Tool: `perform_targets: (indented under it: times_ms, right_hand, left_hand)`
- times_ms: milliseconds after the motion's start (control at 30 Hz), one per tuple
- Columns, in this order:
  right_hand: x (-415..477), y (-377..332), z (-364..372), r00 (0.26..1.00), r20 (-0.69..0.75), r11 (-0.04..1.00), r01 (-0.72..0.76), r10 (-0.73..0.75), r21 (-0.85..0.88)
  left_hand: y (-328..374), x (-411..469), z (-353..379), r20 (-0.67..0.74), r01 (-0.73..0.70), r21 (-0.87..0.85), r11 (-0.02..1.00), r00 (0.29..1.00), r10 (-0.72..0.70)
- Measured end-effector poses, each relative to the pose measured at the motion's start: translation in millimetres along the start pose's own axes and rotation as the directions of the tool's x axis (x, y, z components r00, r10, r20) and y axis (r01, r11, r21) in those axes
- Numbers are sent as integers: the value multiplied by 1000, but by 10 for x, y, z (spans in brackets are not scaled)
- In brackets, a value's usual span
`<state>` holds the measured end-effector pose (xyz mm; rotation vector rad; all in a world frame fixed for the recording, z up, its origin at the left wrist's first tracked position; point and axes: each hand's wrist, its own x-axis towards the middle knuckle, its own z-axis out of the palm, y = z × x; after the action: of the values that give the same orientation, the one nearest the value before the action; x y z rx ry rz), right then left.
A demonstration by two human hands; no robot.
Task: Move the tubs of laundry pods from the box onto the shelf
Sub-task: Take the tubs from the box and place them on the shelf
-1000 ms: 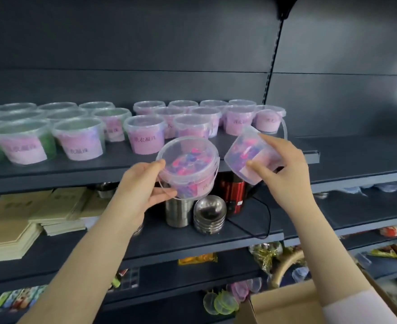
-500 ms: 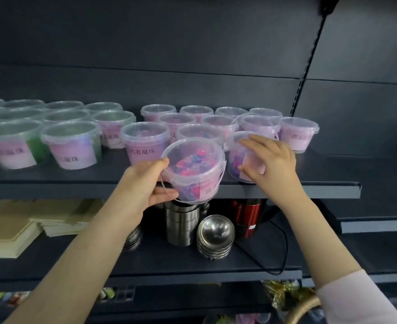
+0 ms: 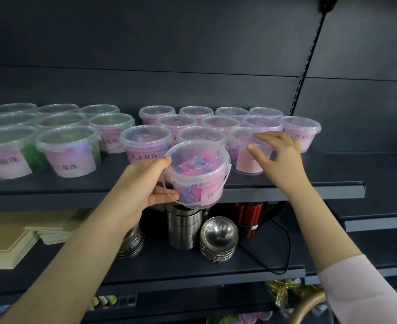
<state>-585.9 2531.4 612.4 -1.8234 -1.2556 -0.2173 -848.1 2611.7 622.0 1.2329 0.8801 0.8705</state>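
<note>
Your right hand [image 3: 279, 155] has loosened off the placed tub [image 3: 246, 160] on the shelf [image 3: 286, 190], grip spread over its lid, while at its 8 o'clock, before the shelf's front edge, your left hand [image 3: 146, 181] clasps the held tub [image 3: 197, 171], probably light, stiff and slick, so hold it thumb on rim, fingers beneath.

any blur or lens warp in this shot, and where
head view: left tubs smeared, their labels barely readable; held tub sharper; upright leans from wide-angle warp; mild sheen on lids
</note>
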Motion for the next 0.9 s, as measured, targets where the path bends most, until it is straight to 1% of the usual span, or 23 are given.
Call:
perform_targets:
  times_ms: [67, 100, 133, 167, 233, 267, 300, 367, 433, 533, 567, 633, 667, 700, 733, 767, 800, 833, 867, 900]
  right_hand:
    - [-132, -47, -75, 997, -30, 997, 73, -71, 41]
    - [-207, -67, -124, 993, -17, 990, 116, -115, 84]
    - [-286, -90, -172, 989, 39, 977, 133, -141, 166]
    - [-366, -119, -219, 979, 137, 953, 110, -153, 281]
    - [-491, -163, -309, 916, 344, 862, 3, -205, 507]
    - [-527, -170, -344, 887, 396, 811, -43, -237, 583]
    - [-552, -165, -376, 876, 411, 769, -77, -252, 635]
    - [-572, -126, -456, 895, 382, 721, -106, -230, 685]
    - [-591, -14, -563, 918, 348, 699, -124, -188, 704]
    - [-626, 196, -757, 944, 297, 728, -102, -144, 678]
    - [-629, 264, -818, 959, 256, 739, -83, -124, 669]
    - [-635, 413, -931, 982, 171, 727, -64, -75, 684]
    - [-638, 491, -981, 989, 138, 715, -65, -45, 696]
    - [-638, 563, -1024, 994, 108, 705, -70, -10, 706]
    - [-631, 632, -1060, 997, 75, 699, -73, 27, 712]
    - [-615, 690, -1084, 997, 42, 694, -74, 63, 716]
    - [-586, 744, -1094, 995, 12, 694, -77, 98, 716]
    - [-543, 791, -1083, 991, -11, 700, -84, 130, 709]
    - [-492, 839, -1056, 988, -26, 713, -93, 153, 695]
    - [-435, 885, -1012, 985, -31, 731, -105, 170, 674]
  left_hand:
    - [23, -7, -13, 21, -2, 11, 1000, 1000, 1]
    - [40, -8, -12, 34, -1, 21, 1000, 999, 0]
    - [57, -8, -6, 47, 0, 34, 999, 999, -1]
    - [69, -6, 11, 60, -1, 48, 999, 998, -2]
    - [90, -7, 91, 98, -10, 66, 998, 995, 4]
    - [94, -10, 151, 122, -18, 66, 998, 992, 10]
    - [95, -10, 224, 145, -27, 61, 998, 989, 18]
    - [84, -2, 397, 184, -44, 44, 998, 982, 35]
    - [71, 19, 587, 212, -66, 41, 997, 976, 56]
    - [35, 73, 895, 275, -108, 45, 993, 957, 92]
    - [23, 77, 1003, 309, -119, 38, 992, 946, 101]
    - [-28, 103, 1204, 389, -150, 19, 989, 912, 131]
    - [-65, 123, 1288, 420, -192, 12, 981, 892, 169]
    - [-109, 151, 1351, 430, -293, 40, 955, 868, 248]
    - [-145, 196, 1390, 419, -463, 130, 877, 827, 374]
    - [-176, 251, 1410, 398, -642, 273, 716, 753, 524]
    - [-201, 313, 1421, 393, -761, 430, 486, 643, 658]
    - [-221, 382, 1444, 417, -788, 555, 267, 541, 731]
    - [-233, 443, 1478, 452, -762, 637, 117, 493, 743]
    - [-246, 487, 1521, 481, -724, 689, 33, 491, 726]
